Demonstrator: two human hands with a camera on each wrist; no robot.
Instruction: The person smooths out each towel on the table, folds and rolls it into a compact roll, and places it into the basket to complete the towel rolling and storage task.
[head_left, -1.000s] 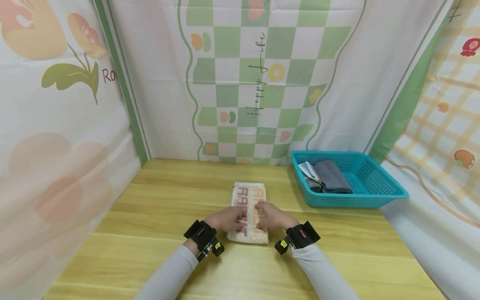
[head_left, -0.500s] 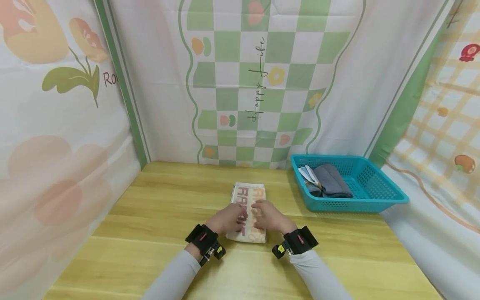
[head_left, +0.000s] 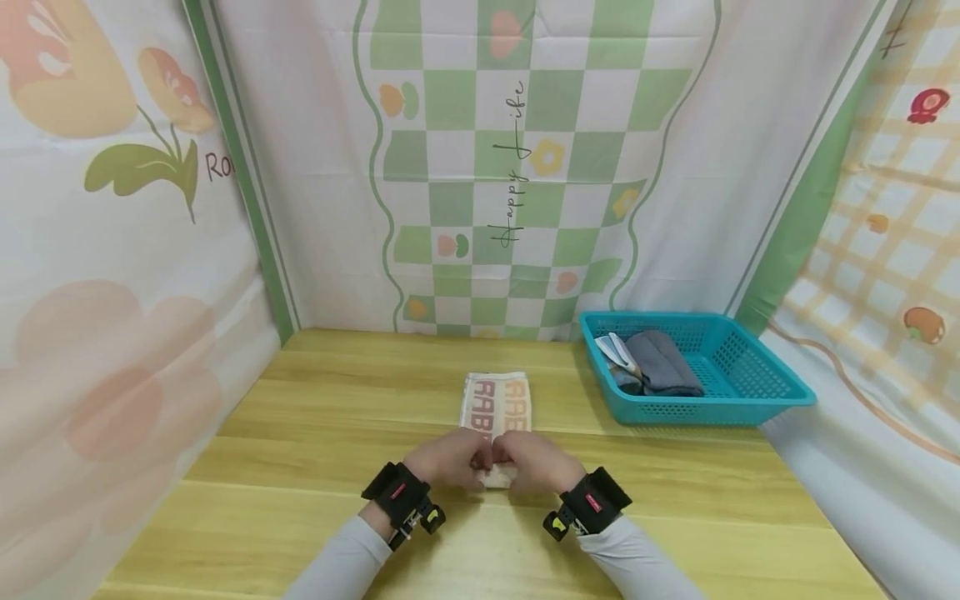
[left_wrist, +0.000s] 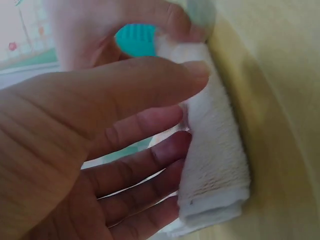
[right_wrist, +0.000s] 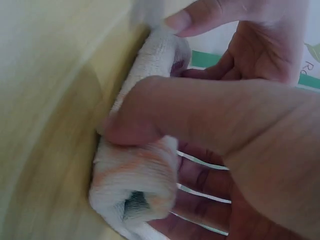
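Note:
A cream towel (head_left: pixel 497 400) with RABBIT-like lettering in dark red and orange lies folded lengthwise on the table. My left hand (head_left: pixel 448 458) and right hand (head_left: pixel 542 462) meet at its near end, the fingertips close together. In the left wrist view, the left thumb lies on the near side of the towel (left_wrist: pixel 217 155), with the fingers on the other side. The right wrist view has the towel's end (right_wrist: pixel 135 175) curled into a small roll. There the right thumb presses it from the near side while the fingers are behind. Both hands hide part of the near end in the head view.
A turquoise plastic basket (head_left: pixel 712 408) stands at the table's back right. Inside it lie a folded grey towel (head_left: pixel 663 364) and a smaller white and blue folded cloth (head_left: pixel 618 354). Patterned curtains (head_left: pixel 330 208) hang around the wooden table (head_left: pixel 337 392).
Both hands have moved from the towel's middle to its near edge and come closer together. They now grip that edge, which is curled up. The basket stays put.

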